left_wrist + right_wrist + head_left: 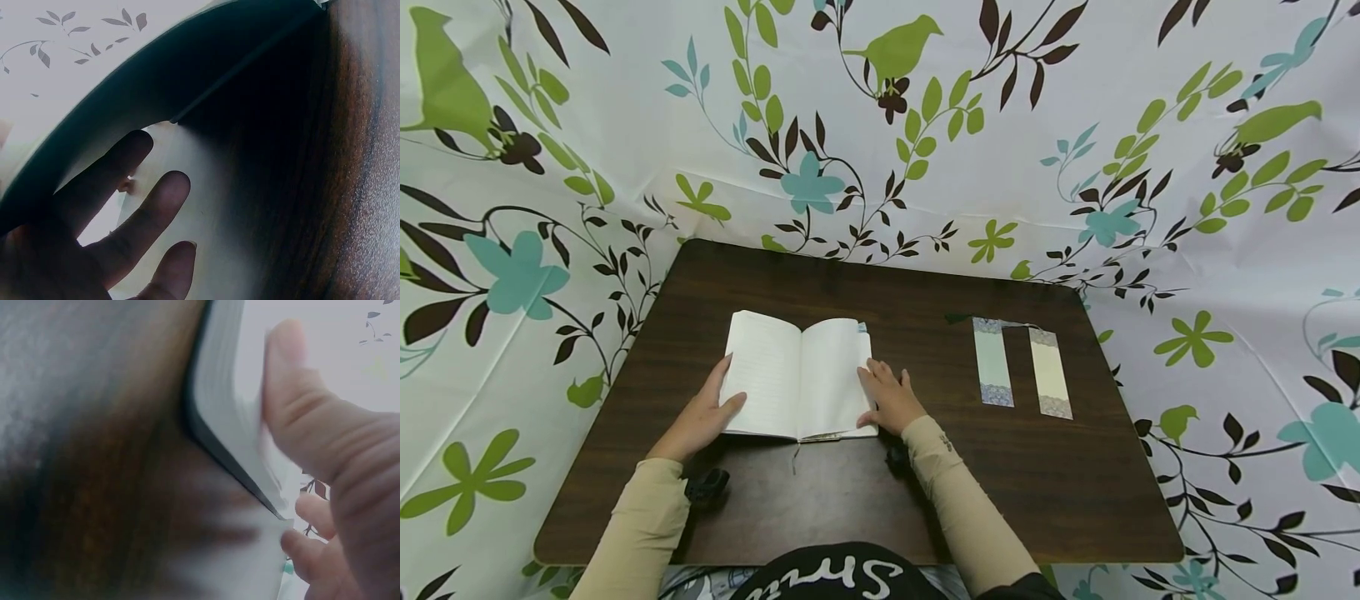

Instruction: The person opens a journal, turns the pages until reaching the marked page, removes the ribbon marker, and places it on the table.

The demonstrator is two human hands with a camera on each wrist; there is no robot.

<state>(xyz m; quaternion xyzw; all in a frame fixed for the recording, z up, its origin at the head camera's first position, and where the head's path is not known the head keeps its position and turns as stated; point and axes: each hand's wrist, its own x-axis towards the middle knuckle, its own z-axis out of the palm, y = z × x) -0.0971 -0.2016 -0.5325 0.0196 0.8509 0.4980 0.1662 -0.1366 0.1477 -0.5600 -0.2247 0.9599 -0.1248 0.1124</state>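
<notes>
An open notebook (765, 375) with a dark cover and pale pages lies on the brown table. At its left edge my left hand (702, 415) grips it, the thumb over the page. The left wrist view shows several fingers (164, 199) of that hand beneath the raised dark cover. My right hand (891, 398) holds the notebook's right edge. In the right wrist view, its thumb (290, 387) lies on the page side, with other fingers beyond the edge. A thin ribbon hangs from the spine's lower end.
To the right on the table (925, 492) lie a pale green bookmark (993, 364) and a cream bookmark (1050, 375), both with patterned ends. A dark tassel sits by the green one. Floral cloth (887, 142) hangs behind the table and along its sides.
</notes>
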